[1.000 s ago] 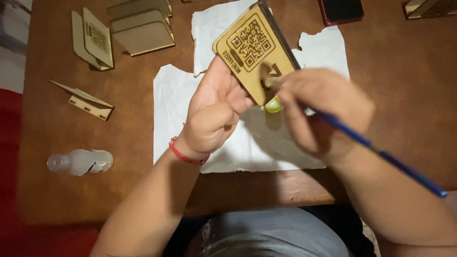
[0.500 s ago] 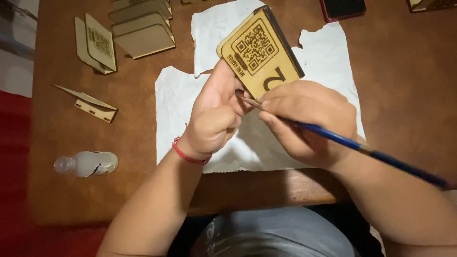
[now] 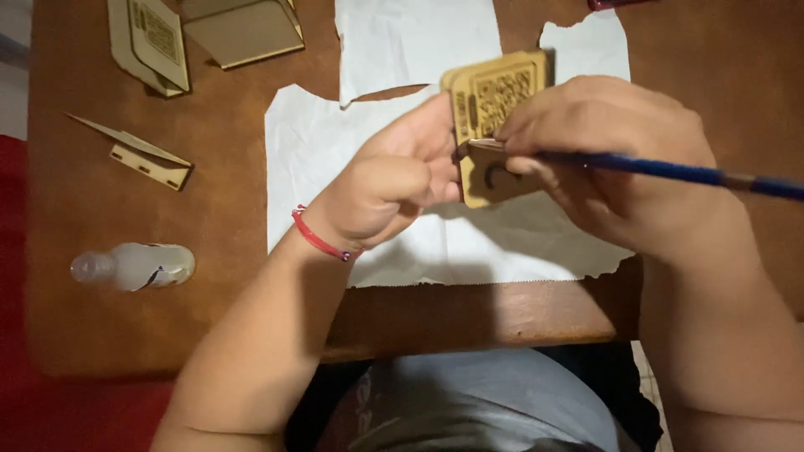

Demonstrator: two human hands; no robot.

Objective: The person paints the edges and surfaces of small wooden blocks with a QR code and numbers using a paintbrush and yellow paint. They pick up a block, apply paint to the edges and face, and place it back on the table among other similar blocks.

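Note:
My left hand (image 3: 394, 180), with a red cord at the wrist, grips a small light wooden plaque (image 3: 494, 125) by its left edge and holds it above the white paper (image 3: 435, 218). The plaque bears an engraved square pattern. My right hand (image 3: 611, 159) holds a blue-handled paintbrush (image 3: 670, 172) and rests its tip against the plaque's face near the middle. The brush handle runs off to the right.
The brown wooden table (image 3: 126, 335) carries more wooden pieces at the top left (image 3: 151, 42), a folded wooden stand (image 3: 142, 155) and a clear plastic bottle lying on its side (image 3: 138, 266). The table's front edge (image 3: 469, 322) is just above my lap.
The plaque has turned more upright and come closer to me. My right hand has shifted the brush tip onto its face, and the view has tilted downward.

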